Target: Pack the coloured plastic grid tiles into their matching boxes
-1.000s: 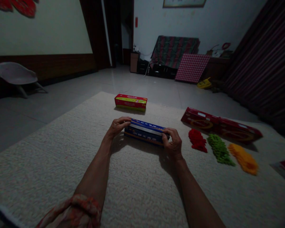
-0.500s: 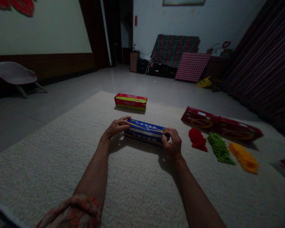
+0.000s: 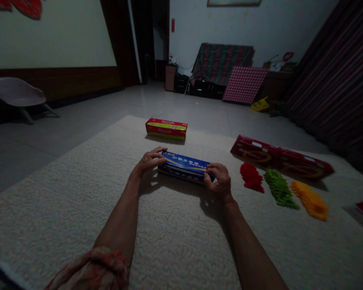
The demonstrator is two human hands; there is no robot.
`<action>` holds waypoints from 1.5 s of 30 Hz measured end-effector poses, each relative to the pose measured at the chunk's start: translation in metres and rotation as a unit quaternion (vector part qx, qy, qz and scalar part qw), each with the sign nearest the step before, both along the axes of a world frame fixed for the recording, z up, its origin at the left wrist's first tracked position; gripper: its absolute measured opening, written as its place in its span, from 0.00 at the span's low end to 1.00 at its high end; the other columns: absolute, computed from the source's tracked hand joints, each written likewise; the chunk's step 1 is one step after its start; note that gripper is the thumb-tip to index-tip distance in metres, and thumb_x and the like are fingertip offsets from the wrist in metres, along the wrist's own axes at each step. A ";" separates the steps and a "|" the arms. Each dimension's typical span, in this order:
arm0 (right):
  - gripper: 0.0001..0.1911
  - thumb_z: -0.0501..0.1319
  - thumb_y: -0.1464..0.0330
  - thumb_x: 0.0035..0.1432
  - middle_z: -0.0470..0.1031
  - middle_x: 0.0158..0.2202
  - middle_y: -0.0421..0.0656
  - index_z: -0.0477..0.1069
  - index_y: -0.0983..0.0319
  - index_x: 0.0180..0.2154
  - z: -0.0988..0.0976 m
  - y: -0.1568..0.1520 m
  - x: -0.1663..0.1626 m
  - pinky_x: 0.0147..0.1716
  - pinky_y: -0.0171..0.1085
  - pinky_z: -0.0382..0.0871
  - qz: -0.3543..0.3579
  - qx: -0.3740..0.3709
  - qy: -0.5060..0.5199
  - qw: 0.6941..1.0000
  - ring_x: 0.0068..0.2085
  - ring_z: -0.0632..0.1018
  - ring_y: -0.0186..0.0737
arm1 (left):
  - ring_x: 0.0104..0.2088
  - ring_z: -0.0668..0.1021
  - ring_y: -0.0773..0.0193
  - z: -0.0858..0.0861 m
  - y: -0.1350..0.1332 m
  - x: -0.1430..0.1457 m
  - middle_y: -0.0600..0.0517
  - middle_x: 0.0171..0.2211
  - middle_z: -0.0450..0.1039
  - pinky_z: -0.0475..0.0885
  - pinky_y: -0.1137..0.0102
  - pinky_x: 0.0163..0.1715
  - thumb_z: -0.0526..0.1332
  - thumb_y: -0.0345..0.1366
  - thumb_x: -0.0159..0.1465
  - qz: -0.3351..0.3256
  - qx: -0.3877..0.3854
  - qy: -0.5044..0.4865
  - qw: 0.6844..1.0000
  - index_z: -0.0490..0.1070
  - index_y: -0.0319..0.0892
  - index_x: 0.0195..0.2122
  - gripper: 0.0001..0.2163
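A long blue box lies on the cream rug in front of me. My left hand is curled over the box's left end, fingers on its top. My right hand grips the right end, fingers closed round it. The box's lid lies nearly flat on top. A red and yellow box sits on the rug just beyond.
A long red box lies at the right. In front of it are piles of small red pieces, green pieces and orange pieces. A pale chair stands at the left wall. Covered furniture stands at the far wall.
The blue box's top flap, raised a second ago, has come down flat. Both hands stay on the box's ends.
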State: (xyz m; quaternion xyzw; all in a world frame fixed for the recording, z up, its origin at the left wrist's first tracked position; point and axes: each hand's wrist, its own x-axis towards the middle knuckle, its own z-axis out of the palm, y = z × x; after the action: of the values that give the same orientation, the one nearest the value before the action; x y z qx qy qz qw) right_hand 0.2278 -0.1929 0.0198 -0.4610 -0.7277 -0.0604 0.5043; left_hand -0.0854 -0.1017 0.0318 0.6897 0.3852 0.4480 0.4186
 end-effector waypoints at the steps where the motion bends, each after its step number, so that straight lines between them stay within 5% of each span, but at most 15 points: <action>1: 0.03 0.62 0.68 0.54 0.76 0.44 0.48 0.71 0.57 0.34 0.002 0.000 0.002 0.50 0.54 0.68 0.014 -0.020 -0.013 1.000 0.49 0.76 0.52 | 0.66 0.64 0.38 0.001 -0.001 -0.001 0.40 0.59 0.73 0.57 0.41 0.65 0.73 0.43 0.51 -0.005 -0.011 -0.008 1.000 0.82 0.44 0.28 0.09; 6: 0.20 0.66 0.67 0.48 0.65 0.63 0.58 0.70 0.59 0.45 0.015 0.001 0.010 0.56 0.64 0.61 0.055 -0.193 -0.107 0.974 0.64 0.65 0.64 | 0.66 0.65 0.39 0.012 -0.007 -0.011 0.42 0.67 0.62 0.64 0.43 0.60 0.74 0.40 0.49 -0.034 -0.059 0.042 0.997 0.80 0.45 0.35 0.13; 14: 0.18 0.61 0.74 0.49 0.70 0.53 0.52 0.70 0.60 0.44 0.043 0.014 0.027 0.55 0.51 0.66 0.106 -0.289 -0.180 0.934 0.55 0.71 0.51 | 0.59 0.72 0.48 0.012 0.003 -0.004 0.44 0.60 0.68 0.71 0.54 0.56 0.69 0.34 0.54 -0.033 -0.008 0.133 0.991 0.78 0.43 0.37 0.09; 19: 0.16 0.61 0.75 0.45 0.72 0.49 0.50 0.71 0.59 0.39 0.048 0.067 0.065 0.55 0.51 0.66 0.086 -0.226 -0.181 0.953 0.52 0.72 0.51 | 0.58 0.74 0.50 0.002 0.044 0.042 0.44 0.59 0.71 0.75 0.58 0.51 0.68 0.29 0.55 0.011 0.057 0.138 0.989 0.79 0.45 0.37 0.08; 26: 0.17 0.58 0.76 0.42 0.70 0.53 0.53 0.71 0.61 0.38 0.034 0.136 0.101 0.56 0.52 0.67 0.030 -0.205 -0.147 0.967 0.56 0.72 0.52 | 0.55 0.77 0.52 -0.017 0.097 0.112 0.43 0.54 0.75 0.73 0.56 0.58 0.67 0.26 0.56 0.117 0.154 0.104 0.976 0.79 0.41 0.38 0.10; 34: 0.14 0.58 0.73 0.55 0.72 0.48 0.52 0.72 0.62 0.45 -0.009 0.103 0.056 0.54 0.51 0.66 -0.148 0.000 -0.121 0.982 0.51 0.71 0.53 | 0.56 0.76 0.52 -0.034 0.104 0.126 0.43 0.56 0.72 0.71 0.58 0.59 0.66 0.25 0.58 0.173 0.249 0.128 0.944 0.78 0.41 0.42 0.12; 40: 0.18 0.60 0.66 0.54 0.68 0.48 0.56 0.68 0.63 0.47 -0.034 0.104 0.060 0.53 0.53 0.66 -0.283 -0.009 0.034 0.958 0.53 0.69 0.56 | 0.48 0.76 0.52 -0.040 0.084 0.126 0.45 0.45 0.74 0.73 0.59 0.52 0.68 0.30 0.60 0.281 0.257 0.197 0.903 0.75 0.43 0.48 0.15; 43: 0.11 0.60 0.63 0.53 0.70 0.38 0.49 0.67 0.60 0.38 -0.042 0.103 0.066 0.46 0.50 0.69 -0.291 -0.036 0.101 0.951 0.44 0.72 0.52 | 0.42 0.77 0.54 -0.042 0.073 0.130 0.46 0.39 0.75 0.73 0.62 0.46 0.64 0.32 0.65 0.311 0.220 0.234 0.895 0.74 0.41 0.43 0.06; 45: 0.07 0.58 0.63 0.55 0.71 0.34 0.47 0.67 0.59 0.35 -0.046 0.098 0.063 0.42 0.46 0.70 -0.262 -0.050 0.113 0.957 0.39 0.73 0.49 | 0.42 0.77 0.55 -0.042 0.067 0.135 0.45 0.38 0.75 0.72 0.64 0.45 0.59 0.33 0.69 0.275 0.201 0.288 0.895 0.73 0.41 0.39 0.05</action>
State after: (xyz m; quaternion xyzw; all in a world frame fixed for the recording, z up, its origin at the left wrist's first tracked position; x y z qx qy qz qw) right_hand 0.2909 -0.0952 -0.0263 -0.6641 -0.5216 -0.1021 0.5258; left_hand 0.0500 -0.0350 -0.0105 0.7245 0.5649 0.3950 0.0026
